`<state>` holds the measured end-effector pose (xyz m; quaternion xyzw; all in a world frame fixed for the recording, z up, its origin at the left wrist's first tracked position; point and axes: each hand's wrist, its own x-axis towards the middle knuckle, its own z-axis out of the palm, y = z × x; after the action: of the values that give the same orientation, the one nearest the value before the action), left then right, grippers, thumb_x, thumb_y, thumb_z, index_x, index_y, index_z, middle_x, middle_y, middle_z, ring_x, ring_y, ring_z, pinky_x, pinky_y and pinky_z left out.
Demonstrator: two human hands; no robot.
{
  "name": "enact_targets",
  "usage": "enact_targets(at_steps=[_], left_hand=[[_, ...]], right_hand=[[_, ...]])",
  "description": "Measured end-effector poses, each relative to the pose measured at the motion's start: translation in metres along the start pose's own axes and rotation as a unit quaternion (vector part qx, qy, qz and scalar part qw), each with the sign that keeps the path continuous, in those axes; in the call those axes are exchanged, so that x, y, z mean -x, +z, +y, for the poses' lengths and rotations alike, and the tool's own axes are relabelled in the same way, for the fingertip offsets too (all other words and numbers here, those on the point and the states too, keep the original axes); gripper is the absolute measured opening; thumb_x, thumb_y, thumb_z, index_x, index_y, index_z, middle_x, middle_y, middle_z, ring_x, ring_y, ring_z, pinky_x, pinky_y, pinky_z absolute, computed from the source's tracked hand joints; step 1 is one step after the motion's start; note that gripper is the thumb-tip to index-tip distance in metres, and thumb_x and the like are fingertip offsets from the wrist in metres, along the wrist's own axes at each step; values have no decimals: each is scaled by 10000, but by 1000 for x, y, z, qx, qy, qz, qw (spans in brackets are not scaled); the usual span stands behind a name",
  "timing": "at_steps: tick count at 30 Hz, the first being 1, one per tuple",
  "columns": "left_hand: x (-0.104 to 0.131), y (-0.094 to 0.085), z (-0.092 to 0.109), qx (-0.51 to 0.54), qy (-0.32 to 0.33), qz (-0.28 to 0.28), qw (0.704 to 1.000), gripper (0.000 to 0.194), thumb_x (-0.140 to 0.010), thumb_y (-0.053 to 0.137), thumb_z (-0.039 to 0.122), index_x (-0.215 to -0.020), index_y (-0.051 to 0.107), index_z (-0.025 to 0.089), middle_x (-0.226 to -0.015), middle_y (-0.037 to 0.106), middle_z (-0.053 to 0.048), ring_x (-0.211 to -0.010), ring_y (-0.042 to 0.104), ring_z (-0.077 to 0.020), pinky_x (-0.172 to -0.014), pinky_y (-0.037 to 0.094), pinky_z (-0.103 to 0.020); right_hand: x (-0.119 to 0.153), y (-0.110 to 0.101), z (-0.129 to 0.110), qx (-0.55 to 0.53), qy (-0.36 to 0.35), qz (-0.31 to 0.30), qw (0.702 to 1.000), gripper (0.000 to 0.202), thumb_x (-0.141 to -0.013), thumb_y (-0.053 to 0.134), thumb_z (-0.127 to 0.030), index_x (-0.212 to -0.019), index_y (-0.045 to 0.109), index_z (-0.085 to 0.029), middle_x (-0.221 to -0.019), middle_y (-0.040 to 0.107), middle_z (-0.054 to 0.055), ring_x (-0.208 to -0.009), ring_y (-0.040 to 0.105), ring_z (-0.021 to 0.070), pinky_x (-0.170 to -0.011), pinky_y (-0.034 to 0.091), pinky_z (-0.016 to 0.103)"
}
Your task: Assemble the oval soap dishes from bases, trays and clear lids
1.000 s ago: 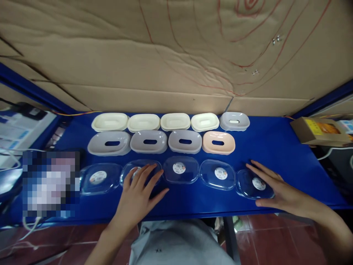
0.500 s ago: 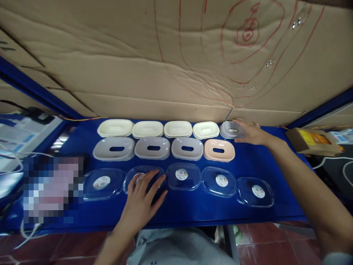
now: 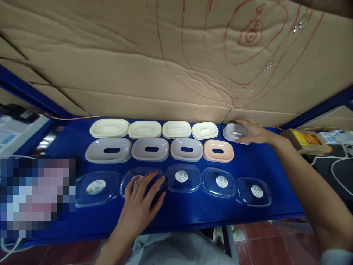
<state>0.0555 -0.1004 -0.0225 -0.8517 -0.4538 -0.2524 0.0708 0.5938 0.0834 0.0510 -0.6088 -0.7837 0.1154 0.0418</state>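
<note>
At the right end of the back row, my right hand [image 3: 255,132] has thumb and fingers closed on the side of a grey oval soap dish [image 3: 231,133], tilted slightly; its slot shows pale rather than blue. My left hand [image 3: 140,204] lies with spread fingers over a clear plastic lid [image 3: 125,186], partly covering its round label. To the left of the held dish stand cream oval trays [image 3: 204,130] in a row. In front are slotted grey soap dishes [image 3: 176,154] and one peach soap dish [image 3: 224,156]. More clear lids [image 3: 190,186] with round labels line the front.
A cardboard sheet [image 3: 124,73] with red drawn lines rises behind the blue table [image 3: 198,213]. At left is a blurred-out device [image 3: 38,195] with white cables. An open cardboard box [image 3: 306,143] stands at right, near more cables.
The grey soap dish in my right hand has shifted slightly right, opening a gap from the cream trays, and tilted. My left hand stays over the same lid. The view has moved a little.
</note>
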Motion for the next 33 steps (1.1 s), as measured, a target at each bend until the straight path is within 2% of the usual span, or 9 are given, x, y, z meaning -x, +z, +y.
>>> enact_targets(at_steps=[5,8,11,14,16,20,23,27,33], left_hand=[[2,1,-1,8,-10,12,1000,404,-1031,670,163,-1428,626,224,-1394,724,-173,-1209,732,-337,-1169,470,-574],[0,-3,1,18,-13,29,999,372,-1033,674,152,-1398,641,213,-1370,736,-173,-1185,738,-330,-1175,459,-581],[-19,-8,7,66,9,44,997,331,-1048,661,139,-1372,647,205,-1318,761,-143,-1156,746,-289,-1146,495,-516],[-67,-7,19,145,72,38,986,255,-1081,603,157,-1322,682,186,-1241,787,-107,-1109,756,-226,-1014,567,-363],[-114,1,30,128,108,-26,986,255,-1111,535,180,-1296,709,156,-1218,795,-111,-1100,758,-213,-982,579,-339],[-216,38,49,88,174,-85,977,214,-1083,581,202,-1170,772,158,-1163,799,-119,-1133,731,-268,-1030,532,-431],[-271,72,58,49,201,-103,973,340,-1037,541,86,-1285,768,136,-1279,765,-179,-1253,678,-315,-1137,450,-530],[-303,105,64,8,208,-109,972,432,-1019,538,82,-1375,758,189,-1408,707,-188,-1372,586,-365,-1247,278,-707],[-305,123,63,-18,230,-109,967,398,-1042,559,145,-1359,779,243,-1467,671,-157,-1444,513,-364,-1288,166,-781]], right_hand=[[13,-14,-1,-16,53,19,998,1088,-697,901,-703,-1621,507,-286,-1623,579,211,-1512,479,587,-1244,328,816],[20,-15,-3,-47,63,26,997,1071,-730,861,-725,-1631,488,-281,-1614,603,168,-1498,536,515,-1267,395,722],[22,-13,-3,-81,75,28,993,1071,-789,815,-731,-1676,419,-280,-1596,622,161,-1441,607,475,-1222,489,674],[17,-5,-2,-109,66,11,992,1075,-735,860,-705,-1657,437,-351,-1549,665,108,-1411,635,461,-1196,513,696],[12,3,-4,-125,54,2,991,1080,-705,872,-687,-1644,447,-362,-1552,659,90,-1433,619,447,-1201,506,698],[3,15,-11,-150,28,-8,988,1073,-677,882,-658,-1617,479,-333,-1551,651,101,-1437,609,440,-1191,513,678],[1,14,-17,-167,8,-16,986,1003,-707,887,-607,-1596,498,-352,-1547,658,85,-1412,628,416,-1187,527,646],[-1,9,-16,-182,4,-24,983,1008,-697,906,-537,-1595,497,-335,-1552,656,91,-1407,627,432,-1204,505,663],[-7,13,-5,-194,15,-34,980,1092,-670,914,-484,-1634,452,-263,-1601,600,145,-1434,598,447,-1223,480,650]])
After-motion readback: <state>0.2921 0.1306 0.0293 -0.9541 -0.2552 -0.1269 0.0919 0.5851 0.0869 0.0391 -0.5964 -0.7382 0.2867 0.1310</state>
